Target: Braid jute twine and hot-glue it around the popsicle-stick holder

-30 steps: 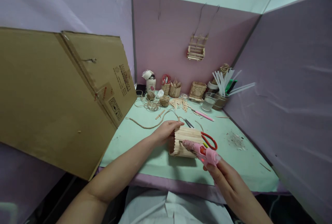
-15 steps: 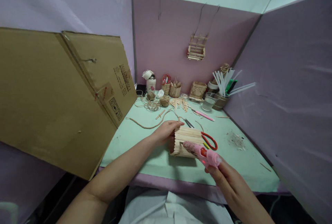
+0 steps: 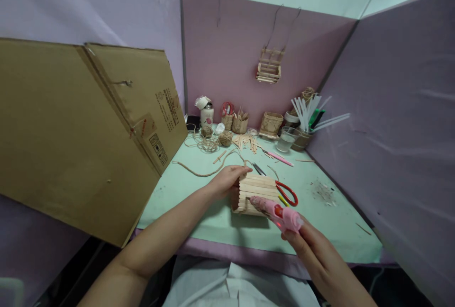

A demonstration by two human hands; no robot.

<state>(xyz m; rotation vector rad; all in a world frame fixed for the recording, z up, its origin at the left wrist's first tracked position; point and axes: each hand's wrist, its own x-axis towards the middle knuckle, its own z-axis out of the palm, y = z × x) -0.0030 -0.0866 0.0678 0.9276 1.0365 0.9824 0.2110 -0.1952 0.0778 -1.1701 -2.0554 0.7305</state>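
Note:
A small box made of wooden craft sticks (image 3: pixel 259 185) lies near the table's front edge, its slatted side facing up. My left hand (image 3: pixel 229 180) grips its far left edge, thumb and fingers closed around it. In my right hand (image 3: pixel 305 240) is a pink hot glue gun (image 3: pixel 279 212), a small red light glowing on its body. The nozzle points left, at or just over the sticks; whether it touches them I cannot tell. Red-handled scissors (image 3: pixel 287 193) lie at the box's right, partly hidden. A twine cord (image 3: pixel 202 174) curves across the table behind my left hand.
Twine balls (image 3: pixel 225 138), loose craft sticks (image 3: pixel 249 143) and a pink pen-like tool (image 3: pixel 280 158) lie farther back. A clear cup (image 3: pixel 287 140) stands by a holder of white glue sticks (image 3: pixel 305 112). A large cardboard sheet (image 3: pixel 88 141) leans at left.
The glue gun's tip has shifted very slightly left over the sticks. My left hand and the box stay put.

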